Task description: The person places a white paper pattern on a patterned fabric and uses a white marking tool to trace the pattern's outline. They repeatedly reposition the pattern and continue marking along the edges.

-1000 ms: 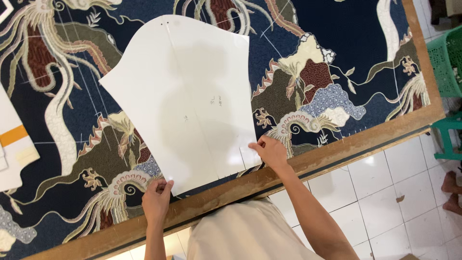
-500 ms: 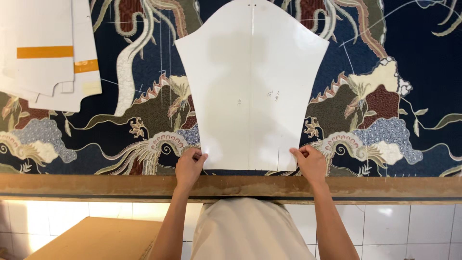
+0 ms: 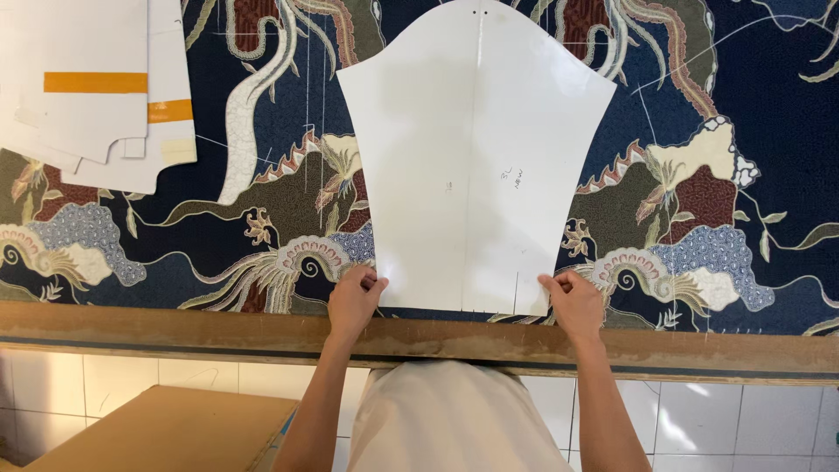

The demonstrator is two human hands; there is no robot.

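White paper pattern [image 3: 472, 157], bottom corners pinched by left hand [image 3: 352, 301] and right hand [image 3: 573, 303].

A white paper sleeve pattern [image 3: 476, 157], with a curved cap at the far end, flared sides and a straight near edge, lies flat on dark blue patterned fabric [image 3: 743, 114], its near corners pinched by each hand.

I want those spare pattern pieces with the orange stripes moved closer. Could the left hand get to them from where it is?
Probably yes. The left hand grips the white sleeve pattern's bottom corner; only flat patterned fabric lies between it and the striped pieces, though it must let go first.
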